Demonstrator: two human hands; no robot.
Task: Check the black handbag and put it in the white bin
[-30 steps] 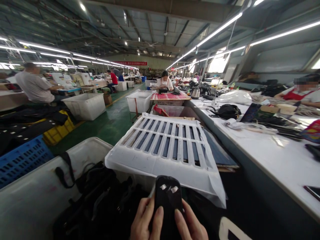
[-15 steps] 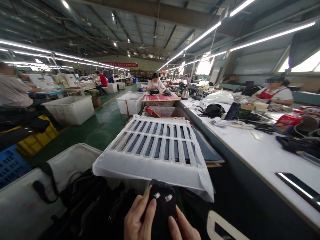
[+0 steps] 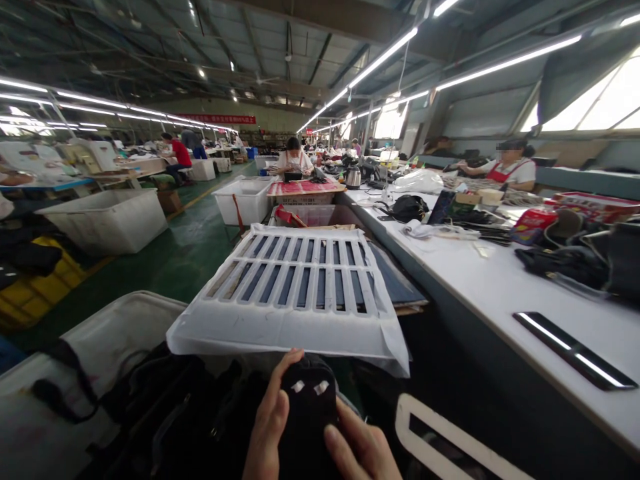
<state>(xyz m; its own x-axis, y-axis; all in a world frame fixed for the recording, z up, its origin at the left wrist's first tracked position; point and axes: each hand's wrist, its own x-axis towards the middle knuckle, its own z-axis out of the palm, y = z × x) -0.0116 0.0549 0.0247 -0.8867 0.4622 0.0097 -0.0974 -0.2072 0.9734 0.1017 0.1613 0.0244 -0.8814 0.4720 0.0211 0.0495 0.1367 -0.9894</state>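
Factory floor, near the white slotted tray (image 3: 300, 293): a worker's two hands hold a small black piece (image 3: 306, 407) just in front of the tray's near edge, low in view. Left hand (image 3: 270, 427) wraps the piece's left side, fingers curled up along it, grip closed on it; right hand (image 3: 363, 450) presses from the lower right, thumb laid across the bottom, grip likewise closed on it. Two small pale tabs show on the piece's upper face. Below-left of the tray, a white bin (image 3: 125, 320) holds a heap of black bags w/ straps (image 3: 165, 407). Right of the tray runs a long white counter (image 3: 500, 287) carrying a dark flat strip (image 3: 575, 350), black bags and assorted clutter. A white-edged black panel (image 3: 450, 440) lies under the tray's right corner, just right of the hands. Beyond the tray, a seated person in white (image 3: 293, 160) works at a red-topped stand; another person in a red apron (image 3: 510, 170) sits across the counter, far right. Left of the tray, across the green floor, another white bin (image 3: 107, 217).
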